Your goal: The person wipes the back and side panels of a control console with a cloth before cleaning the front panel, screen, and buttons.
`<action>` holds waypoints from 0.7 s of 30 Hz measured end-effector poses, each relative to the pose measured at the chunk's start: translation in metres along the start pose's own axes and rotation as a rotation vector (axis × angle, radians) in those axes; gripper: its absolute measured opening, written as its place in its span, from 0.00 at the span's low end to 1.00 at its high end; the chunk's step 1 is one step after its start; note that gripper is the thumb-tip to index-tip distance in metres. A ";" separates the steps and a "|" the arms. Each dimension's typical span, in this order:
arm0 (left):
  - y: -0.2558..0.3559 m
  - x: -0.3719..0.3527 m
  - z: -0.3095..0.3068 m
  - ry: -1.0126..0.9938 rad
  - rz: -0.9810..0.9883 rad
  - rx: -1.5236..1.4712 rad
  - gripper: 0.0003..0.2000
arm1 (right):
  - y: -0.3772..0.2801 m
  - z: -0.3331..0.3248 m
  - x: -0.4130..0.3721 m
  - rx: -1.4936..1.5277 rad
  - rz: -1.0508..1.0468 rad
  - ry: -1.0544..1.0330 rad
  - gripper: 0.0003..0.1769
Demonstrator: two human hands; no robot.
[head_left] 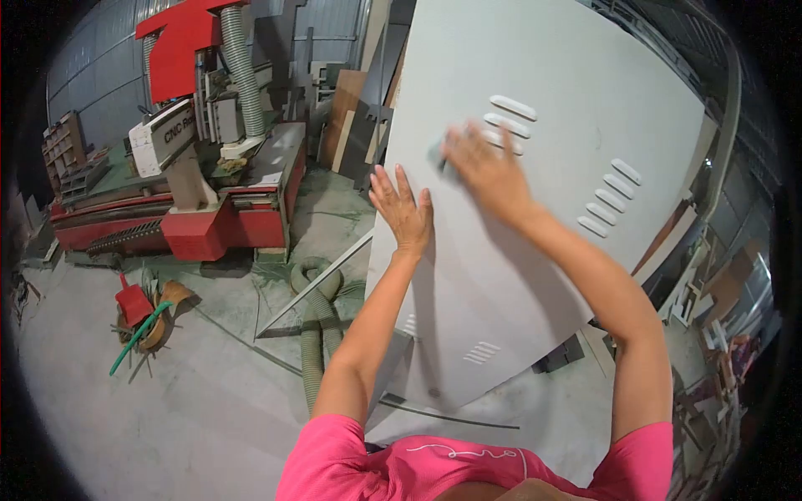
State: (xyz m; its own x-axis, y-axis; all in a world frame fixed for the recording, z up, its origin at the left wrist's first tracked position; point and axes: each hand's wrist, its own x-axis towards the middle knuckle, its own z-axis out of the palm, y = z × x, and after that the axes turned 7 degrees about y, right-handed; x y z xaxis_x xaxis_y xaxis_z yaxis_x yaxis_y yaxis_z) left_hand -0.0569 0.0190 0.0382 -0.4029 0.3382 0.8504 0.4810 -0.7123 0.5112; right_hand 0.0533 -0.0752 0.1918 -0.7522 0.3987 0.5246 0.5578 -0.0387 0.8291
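Note:
A large pale panel [510, 267] with groups of slots cut through it stands tilted in front of me. My left hand [403, 210] lies against the panel's left edge, fingers spread, holding nothing. Higher up and to the right, my right hand [489, 174] is on the panel's face beside the upper slots [507, 125]. Its fingers are pressed over a small greenish pad [438, 152], which is blurred and mostly hidden by them.
A red and white CNC machine [196, 225] stands at the left. A thick hose [312, 334], a metal bar [313, 288], a red dustpan [134, 301] and a green-handled tool [138, 338] lie on the floor. Boards [689, 250] lean at the right.

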 end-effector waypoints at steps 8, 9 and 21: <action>-0.007 -0.004 0.007 0.060 0.036 0.026 0.30 | 0.012 -0.011 -0.006 0.075 0.046 0.062 0.25; -0.006 -0.005 0.007 0.050 0.035 0.026 0.30 | 0.026 -0.015 0.005 0.030 0.110 0.086 0.25; -0.008 -0.004 0.005 0.062 0.045 0.033 0.30 | 0.078 -0.031 -0.027 0.015 0.382 0.164 0.31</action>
State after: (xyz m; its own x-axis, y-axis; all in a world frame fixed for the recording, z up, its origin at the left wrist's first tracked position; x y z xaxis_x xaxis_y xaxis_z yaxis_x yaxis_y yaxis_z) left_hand -0.0550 0.0264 0.0309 -0.4273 0.2663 0.8640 0.5249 -0.7050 0.4769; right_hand 0.1063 -0.1175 0.2489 -0.5358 0.2069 0.8186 0.8115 -0.1417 0.5669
